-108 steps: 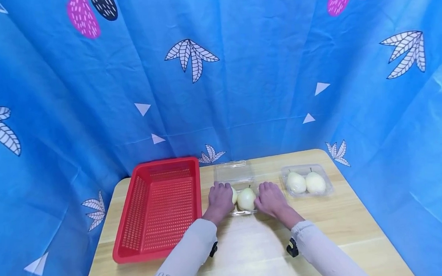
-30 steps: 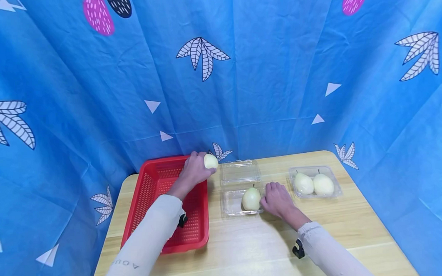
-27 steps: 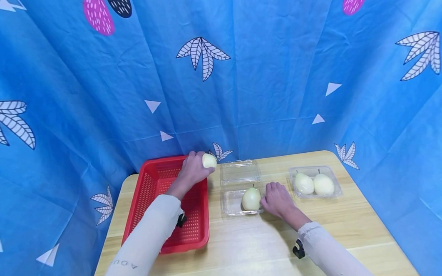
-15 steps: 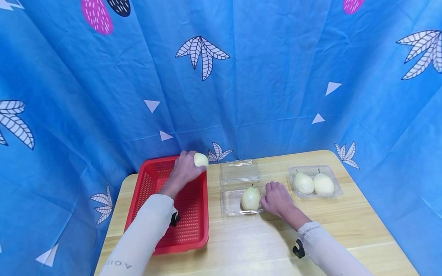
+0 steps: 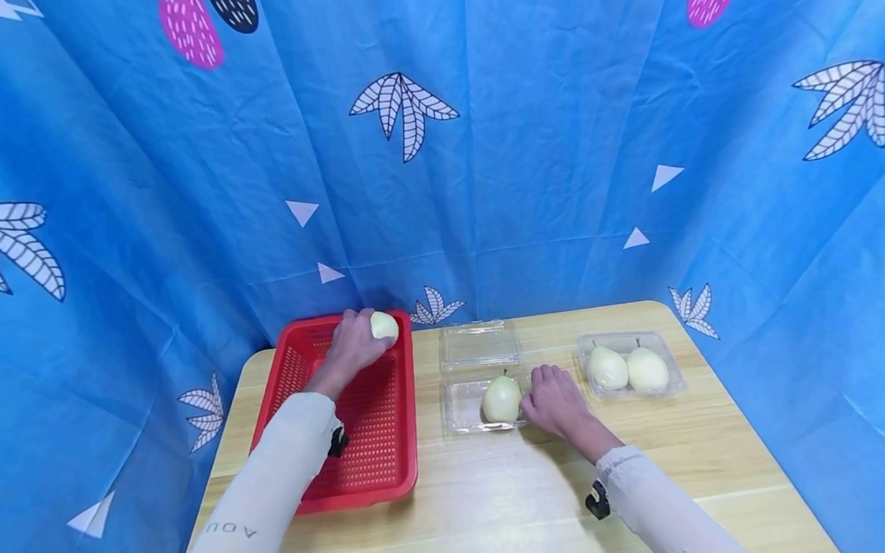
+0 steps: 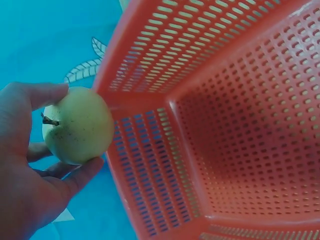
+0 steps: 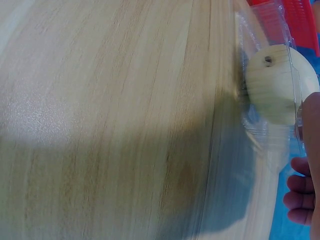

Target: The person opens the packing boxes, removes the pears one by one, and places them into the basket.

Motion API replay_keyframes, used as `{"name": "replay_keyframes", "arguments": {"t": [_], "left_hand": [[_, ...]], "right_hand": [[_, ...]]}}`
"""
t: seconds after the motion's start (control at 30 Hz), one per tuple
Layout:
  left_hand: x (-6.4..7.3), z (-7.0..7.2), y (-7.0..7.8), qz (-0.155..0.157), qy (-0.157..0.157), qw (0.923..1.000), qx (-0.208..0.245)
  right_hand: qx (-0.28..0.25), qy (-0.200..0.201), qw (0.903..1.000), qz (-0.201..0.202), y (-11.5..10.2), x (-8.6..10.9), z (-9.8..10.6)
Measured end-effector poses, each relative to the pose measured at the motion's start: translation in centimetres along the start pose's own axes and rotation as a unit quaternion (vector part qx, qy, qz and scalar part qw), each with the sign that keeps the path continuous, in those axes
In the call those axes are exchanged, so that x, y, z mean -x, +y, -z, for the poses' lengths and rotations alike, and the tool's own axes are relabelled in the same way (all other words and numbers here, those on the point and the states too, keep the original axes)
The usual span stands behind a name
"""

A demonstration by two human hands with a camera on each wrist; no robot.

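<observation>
Head view gives me the red basket (image 5: 409, 412), molded plastic with slotted walls and a perforated floor, standing on a pale wood-grained counter (image 5: 485, 508). Over the basket's far right corner, the left hand (image 5: 354, 341) grips a rounded pale pear (image 5: 384, 325); its fingers (image 6: 86, 175) curl about the sides, leaving freckled skin and a short dark stem in sight from the left wrist.

Right of the basket sits a clear thin-walled box (image 5: 464, 405), its lid (image 5: 479, 344) folded back. A second pear (image 5: 501, 400) stands stem up inside, at the end farther from the basket. There the right hand (image 5: 556, 397) rests with bent fingers against the wall; whether they pinch the rim I can't tell. Farthest right of the basket, another clear box (image 5: 673, 380) holds two pears (image 5: 648, 372).

A narrow strip of wood parts basket and nearer box.

The left sleeve (image 5: 273, 477) covers the basket's near left corner. Whether the gripped pear touches the basket's rim is hard to judge, and the right wrist view crops its hand.
</observation>
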State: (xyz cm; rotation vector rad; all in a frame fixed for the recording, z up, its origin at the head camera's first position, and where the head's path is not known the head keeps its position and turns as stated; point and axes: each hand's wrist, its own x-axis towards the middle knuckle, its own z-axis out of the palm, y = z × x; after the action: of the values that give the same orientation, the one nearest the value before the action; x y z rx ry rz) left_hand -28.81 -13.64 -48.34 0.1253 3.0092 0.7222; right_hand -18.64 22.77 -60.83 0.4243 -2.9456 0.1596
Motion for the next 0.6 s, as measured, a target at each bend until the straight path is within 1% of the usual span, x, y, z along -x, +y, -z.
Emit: {"name": "replay_keyframes", "arguments": {"t": [0.2,0.4,0.6], "left_hand": [[-0.1,-0.1,-1.6,0.008,-0.007,0.9999,0.003],[-0.1,-0.3,-3.0,0.018,-0.007,0.9998,0.007],[-0.2,-0.7,-4.4,0.019,-0.006,0.9998,0.009]], "right_hand": [[0.004,-0.002,1.0,0.001,-0.1,0.0,0.1],[0.001,0.003,1.0,0.003,-0.1,0.0,0.0],[0.001,0.009,1.0,0.002,-0.1,0.1,0.0]]}}
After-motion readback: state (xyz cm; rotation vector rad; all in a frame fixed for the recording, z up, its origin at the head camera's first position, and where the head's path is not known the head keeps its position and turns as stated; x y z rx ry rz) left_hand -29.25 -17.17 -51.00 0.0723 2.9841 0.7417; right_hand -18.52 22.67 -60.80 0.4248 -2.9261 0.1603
